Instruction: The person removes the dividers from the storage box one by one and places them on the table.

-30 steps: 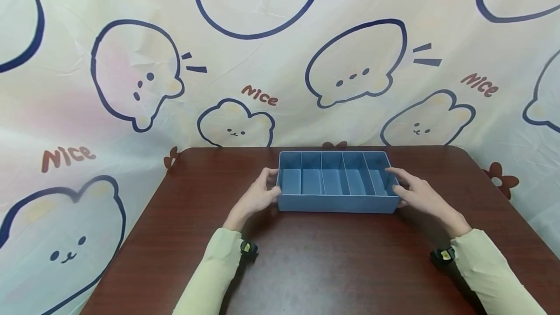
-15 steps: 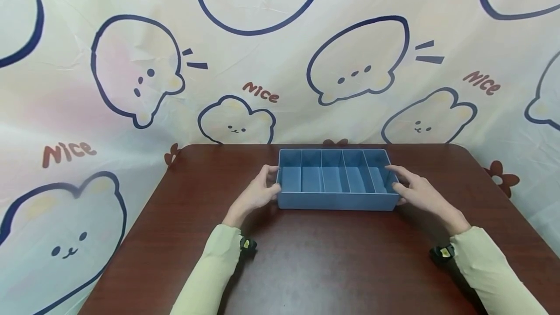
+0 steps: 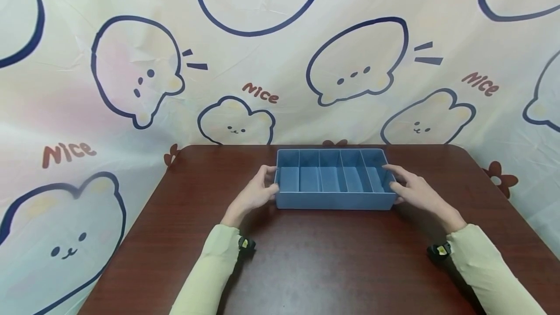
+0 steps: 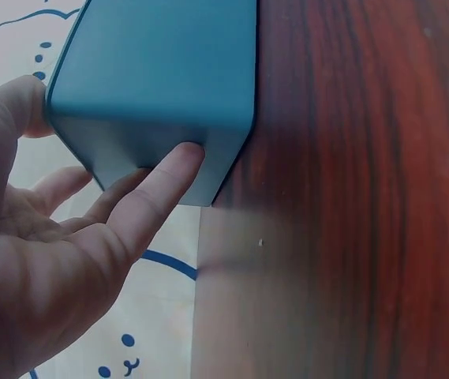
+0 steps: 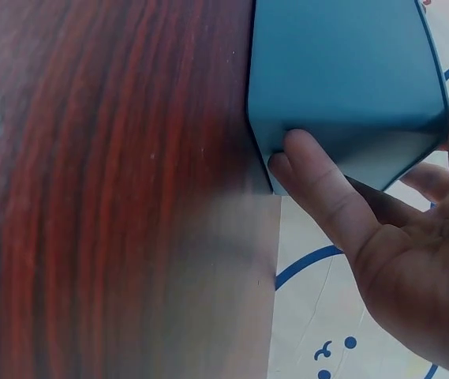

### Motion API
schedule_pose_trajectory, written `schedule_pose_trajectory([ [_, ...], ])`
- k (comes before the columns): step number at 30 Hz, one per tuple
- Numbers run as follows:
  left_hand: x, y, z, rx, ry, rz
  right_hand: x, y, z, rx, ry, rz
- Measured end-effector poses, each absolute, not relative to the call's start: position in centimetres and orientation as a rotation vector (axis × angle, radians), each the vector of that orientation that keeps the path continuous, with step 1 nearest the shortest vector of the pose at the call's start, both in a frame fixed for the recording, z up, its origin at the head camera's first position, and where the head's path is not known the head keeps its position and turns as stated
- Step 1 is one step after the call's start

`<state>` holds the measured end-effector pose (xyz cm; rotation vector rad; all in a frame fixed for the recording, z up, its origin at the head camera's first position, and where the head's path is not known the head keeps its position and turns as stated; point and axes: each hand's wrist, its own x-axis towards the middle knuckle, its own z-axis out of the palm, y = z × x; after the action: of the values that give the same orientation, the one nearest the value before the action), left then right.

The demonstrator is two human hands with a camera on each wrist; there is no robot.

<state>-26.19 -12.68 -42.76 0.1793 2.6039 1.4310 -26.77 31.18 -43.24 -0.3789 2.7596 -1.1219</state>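
A blue tray, split by thin dividers into several side-by-side compartments, sits toward the far side of the brown table. Bare floors show in its compartments. At its left end my left hand grips the wall, with the thumb near the front corner and fingers farther back. In the left wrist view, fingertips press the tray's smooth end wall. My right hand holds the opposite end, its index fingertip at the rim. The right wrist view shows fingers against that end of the tray.
The dark wood-grain table extends toward me and to both sides. Right behind its far edge hangs a pale cloth printed with cartoon outlines. Each wrist carries a black strapped device, the left one and the right one.
Over the last half second the tray has shifted slightly to the left, with both hands moving along. The grip at each end looks the same as before.
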Motion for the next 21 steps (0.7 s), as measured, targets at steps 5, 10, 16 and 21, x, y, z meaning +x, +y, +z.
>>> schedule_pose_trajectory([
  [5,-26.28,-12.85,-42.68,0.167,2.591,1.446,-26.88,30.99,-43.12,-0.378,2.763,-1.117],
  [10,-26.41,-13.01,-42.66,0.154,2.594,1.446,-27.14,30.79,-43.08,-0.378,2.771,-1.102],
  [16,-26.51,-13.27,-42.67,0.168,2.588,1.461,-27.31,30.59,-43.07,-0.387,2.764,-1.120],
  [21,-26.62,-13.41,-42.82,0.176,2.585,1.468,-27.30,30.51,-43.15,-0.380,2.757,-1.127],
])
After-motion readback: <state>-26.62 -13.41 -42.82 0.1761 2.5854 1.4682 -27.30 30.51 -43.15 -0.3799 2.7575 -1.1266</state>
